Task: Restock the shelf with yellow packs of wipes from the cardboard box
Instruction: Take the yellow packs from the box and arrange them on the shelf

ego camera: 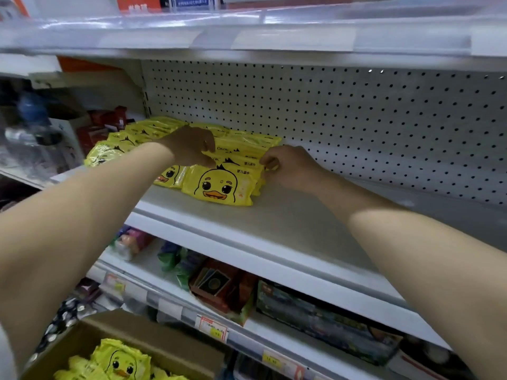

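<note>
Several yellow wipe packs with a duck face stand in rows on the white shelf (288,226). The front pack (219,185) of the right-hand row leans toward me. My left hand (189,146) reaches over that row, its fingers curled down on the top edges of the packs behind the front one. My right hand (288,167) is at the row's right end, fingertips pinching the packs' side edge. At the bottom left, the open cardboard box (153,341) holds more yellow packs (120,360).
A perforated back panel (356,119) closes the shelf behind. Bare shelf extends to the right of the packs. The shelf below holds card boxes and packaged goods (315,316) with price tags (214,329) on its rail. Red items (104,124) sit to the left.
</note>
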The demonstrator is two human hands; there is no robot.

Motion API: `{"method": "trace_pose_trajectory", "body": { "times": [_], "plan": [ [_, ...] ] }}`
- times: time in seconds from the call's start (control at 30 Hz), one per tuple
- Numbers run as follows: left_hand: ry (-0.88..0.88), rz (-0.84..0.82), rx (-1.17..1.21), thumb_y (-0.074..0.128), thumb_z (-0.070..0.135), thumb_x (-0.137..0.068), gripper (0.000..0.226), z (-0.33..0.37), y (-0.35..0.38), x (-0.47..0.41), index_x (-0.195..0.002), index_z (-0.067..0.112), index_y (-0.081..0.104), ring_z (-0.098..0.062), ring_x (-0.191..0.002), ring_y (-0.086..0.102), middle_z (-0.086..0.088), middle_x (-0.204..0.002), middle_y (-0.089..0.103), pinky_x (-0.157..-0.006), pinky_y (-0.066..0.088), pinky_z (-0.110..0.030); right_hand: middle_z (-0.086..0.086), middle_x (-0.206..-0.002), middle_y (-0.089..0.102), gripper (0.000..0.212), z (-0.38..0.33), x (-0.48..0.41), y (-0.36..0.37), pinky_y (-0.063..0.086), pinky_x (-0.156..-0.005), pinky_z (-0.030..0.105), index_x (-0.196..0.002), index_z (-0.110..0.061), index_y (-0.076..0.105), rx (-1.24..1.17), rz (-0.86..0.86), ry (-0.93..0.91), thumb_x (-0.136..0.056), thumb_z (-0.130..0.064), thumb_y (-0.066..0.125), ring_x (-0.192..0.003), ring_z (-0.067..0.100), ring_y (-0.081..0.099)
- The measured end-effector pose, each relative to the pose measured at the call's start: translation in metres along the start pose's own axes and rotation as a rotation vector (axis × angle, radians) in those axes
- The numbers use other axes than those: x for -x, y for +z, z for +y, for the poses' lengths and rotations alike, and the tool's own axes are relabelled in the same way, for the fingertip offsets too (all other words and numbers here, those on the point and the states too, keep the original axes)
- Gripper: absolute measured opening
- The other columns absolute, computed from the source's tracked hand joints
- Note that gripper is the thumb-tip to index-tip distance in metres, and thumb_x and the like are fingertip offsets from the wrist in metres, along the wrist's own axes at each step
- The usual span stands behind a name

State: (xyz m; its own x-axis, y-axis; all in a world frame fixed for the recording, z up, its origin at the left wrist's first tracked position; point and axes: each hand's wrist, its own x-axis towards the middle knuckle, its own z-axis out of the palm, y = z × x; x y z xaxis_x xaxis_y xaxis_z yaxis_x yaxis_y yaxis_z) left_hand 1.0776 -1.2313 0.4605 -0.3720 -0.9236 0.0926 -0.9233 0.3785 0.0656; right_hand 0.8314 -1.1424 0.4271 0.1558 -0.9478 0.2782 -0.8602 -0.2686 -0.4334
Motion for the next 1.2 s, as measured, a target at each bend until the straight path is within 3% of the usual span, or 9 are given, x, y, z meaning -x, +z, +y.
{"method": "trace_pose_trajectory", "body": {
  "times": [0.07, 0.17, 0.37, 0.5, 0.57, 0.87, 1.07, 1.2],
  "plan": [
    [-0.042, 0.033, 0.078, 0.077, 0.044, -0.079, 0.054, 0.020, -0.006, 0.031, -0.125, 0.025, 0.057, -0.024, -0.119, 0.056, 0.002, -0.132, 0.057, -0.101, 0.045, -0.039, 0.002, -0.122, 0.063, 0.041, -0.001, 0.008, -0.005, 0.047, -0.092, 0.027, -0.126, -0.020, 0.063, 0.051, -0.031, -0.015, -0.086, -0.025, 0.073, -0.112, 0.018, 0.059],
    [-0.084, 0.068, 0.074, 0.077, 0.044, -0.079, 0.061, 0.036, -0.008, 0.064, -0.132, 0.026, 0.052, -0.028, -0.123, 0.053, -0.002, -0.141, 0.051, -0.100, 0.044, -0.036, 0.004, -0.132, 0.057, 0.053, -0.008, 0.026, -0.016, 0.042, -0.085, 0.024, -0.136, -0.022, 0.054, 0.078, -0.088, -0.025, -0.086, -0.026, 0.072, -0.115, 0.019, 0.057],
    [-0.152, 0.100, 0.050, 0.080, 0.041, -0.076, 0.068, 0.070, -0.005, 0.142, -0.134, 0.021, 0.052, -0.032, -0.122, 0.050, -0.012, -0.134, 0.054, -0.096, 0.042, -0.038, 0.007, -0.143, 0.051, 0.061, -0.039, 0.070, -0.026, 0.049, -0.093, 0.028, -0.141, -0.026, 0.047, 0.204, -0.177, -0.077, -0.086, -0.024, 0.073, -0.121, 0.026, 0.055],
    [-0.240, 0.088, 0.042, 0.082, 0.038, -0.074, 0.071, 0.082, 0.008, 0.199, -0.135, 0.021, 0.049, -0.035, -0.124, 0.044, -0.016, -0.136, 0.047, -0.100, 0.040, -0.042, 0.004, -0.144, 0.051, 0.065, -0.063, 0.110, -0.020, 0.047, -0.101, 0.037, -0.140, -0.027, 0.047, 0.217, -0.216, -0.219, -0.083, -0.023, 0.077, -0.127, 0.024, 0.052],
    [-0.291, 0.076, 0.049, 0.083, 0.036, -0.074, 0.073, 0.086, 0.016, 0.230, -0.137, 0.022, 0.047, -0.035, -0.120, 0.047, -0.015, -0.134, 0.044, -0.098, 0.043, -0.042, 0.002, -0.142, 0.051, 0.065, -0.074, 0.130, -0.015, 0.050, -0.097, 0.042, -0.139, -0.030, 0.047, 0.256, -0.214, -0.272, -0.082, -0.027, 0.077, -0.126, 0.025, 0.051],
    [-0.480, 0.015, 0.015, 0.083, 0.039, -0.069, 0.078, 0.080, 0.062, 0.353, -0.136, 0.024, 0.047, -0.037, -0.116, 0.046, -0.013, -0.125, 0.046, -0.094, 0.047, -0.048, 0.004, -0.127, 0.057, 0.063, -0.121, 0.205, 0.041, 0.051, -0.088, 0.041, -0.136, -0.026, 0.050, 0.244, -0.339, -0.446, -0.079, -0.028, 0.077, -0.115, 0.027, 0.055],
    [-0.565, 0.014, 0.112, 0.082, 0.027, -0.073, 0.072, 0.061, 0.103, 0.400, -0.137, 0.026, 0.048, -0.034, -0.122, 0.045, -0.011, -0.130, 0.045, -0.095, 0.048, -0.050, 0.004, -0.131, 0.053, 0.062, -0.137, 0.226, 0.096, 0.045, -0.084, 0.036, -0.138, -0.028, 0.047, 0.244, -0.454, -0.482, -0.082, -0.029, 0.074, -0.119, 0.027, 0.052],
    [-0.610, -0.066, 0.139, 0.085, 0.032, -0.071, 0.070, 0.038, 0.142, 0.418, -0.132, 0.029, 0.050, -0.034, -0.121, 0.046, -0.009, -0.128, 0.047, -0.093, 0.048, -0.050, 0.004, -0.133, 0.054, 0.058, -0.144, 0.227, 0.142, 0.047, -0.085, 0.036, -0.136, -0.026, 0.051, 0.232, -0.550, -0.470, -0.083, -0.024, 0.073, -0.118, 0.027, 0.054]
  ]
}}
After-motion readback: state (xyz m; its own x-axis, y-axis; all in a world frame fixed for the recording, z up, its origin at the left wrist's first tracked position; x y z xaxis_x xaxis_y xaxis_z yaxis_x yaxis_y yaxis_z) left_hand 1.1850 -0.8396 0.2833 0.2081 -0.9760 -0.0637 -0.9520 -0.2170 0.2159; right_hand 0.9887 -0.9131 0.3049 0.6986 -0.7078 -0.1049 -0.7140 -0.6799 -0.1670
